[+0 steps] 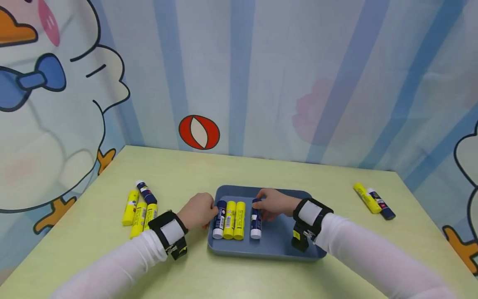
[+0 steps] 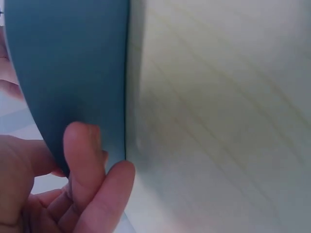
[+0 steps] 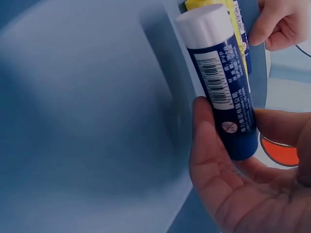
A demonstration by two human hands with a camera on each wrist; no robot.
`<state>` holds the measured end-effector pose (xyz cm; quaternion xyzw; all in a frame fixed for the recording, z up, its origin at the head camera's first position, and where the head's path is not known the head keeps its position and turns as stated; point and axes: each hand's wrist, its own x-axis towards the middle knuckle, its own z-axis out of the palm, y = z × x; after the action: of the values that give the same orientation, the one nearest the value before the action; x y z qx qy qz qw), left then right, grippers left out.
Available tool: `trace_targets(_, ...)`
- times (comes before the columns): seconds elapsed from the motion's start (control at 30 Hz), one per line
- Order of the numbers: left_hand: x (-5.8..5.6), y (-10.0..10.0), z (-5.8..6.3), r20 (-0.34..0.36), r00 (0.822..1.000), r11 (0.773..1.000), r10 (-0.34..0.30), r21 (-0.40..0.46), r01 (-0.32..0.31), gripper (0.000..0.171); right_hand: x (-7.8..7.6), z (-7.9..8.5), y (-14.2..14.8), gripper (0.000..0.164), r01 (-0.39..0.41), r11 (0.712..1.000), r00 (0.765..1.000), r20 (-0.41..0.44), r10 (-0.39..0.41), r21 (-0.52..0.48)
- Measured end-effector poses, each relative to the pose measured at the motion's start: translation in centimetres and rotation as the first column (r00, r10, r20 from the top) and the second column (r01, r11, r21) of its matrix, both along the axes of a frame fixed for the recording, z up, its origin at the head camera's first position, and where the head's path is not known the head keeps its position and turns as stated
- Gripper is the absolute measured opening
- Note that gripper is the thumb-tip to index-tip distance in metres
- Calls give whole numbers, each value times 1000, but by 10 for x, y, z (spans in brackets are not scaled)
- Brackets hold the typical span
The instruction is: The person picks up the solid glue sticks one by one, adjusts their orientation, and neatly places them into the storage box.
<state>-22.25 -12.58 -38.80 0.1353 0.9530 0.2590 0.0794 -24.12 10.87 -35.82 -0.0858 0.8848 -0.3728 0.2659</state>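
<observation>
My right hand pinches a navy glue stick with a white end, thumb on one side and fingers on the other. That stick is over the blue-grey tray, its white end toward me in the head view. To its left, separated by a gap, lie another navy glue stick and two yellow glue sticks, side by side along the tray's left end. My left hand grips the tray's left edge; in the left wrist view its fingers bend against the outer wall.
On the table's left lies a loose group of several glue sticks, yellow ones and a navy one. Far right, a yellow glue stick touches a navy one. A printed curtain hangs behind the table.
</observation>
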Motion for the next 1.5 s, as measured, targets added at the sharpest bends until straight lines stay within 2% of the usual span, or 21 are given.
trace_targets(0.17, 2, 1, 2, 14, 1000, 1000, 7, -12, -7, 36, 0, -4, -8, 30, -9, 999, 1000, -9, 9, 44)
trace_targets(0.5, 2, 5, 7, 26, 1000, 1000, -8, -24, 8, 39, -2, -12, -15, 35, 4, 986, 998, -61, 6, 164)
trace_targets(1.23, -1, 5, 10, 36, 999, 999, 12, -33, -11, 39, -5, -3, -24, 38, -55, 983, 998, -15, 58, 176)
trace_targets(1.5, -2, 6, 12, 75, 997, 998, 33, -52, -29, 36, -8, 6, -20, 39, -80, 978, 995, -38, 89, 193)
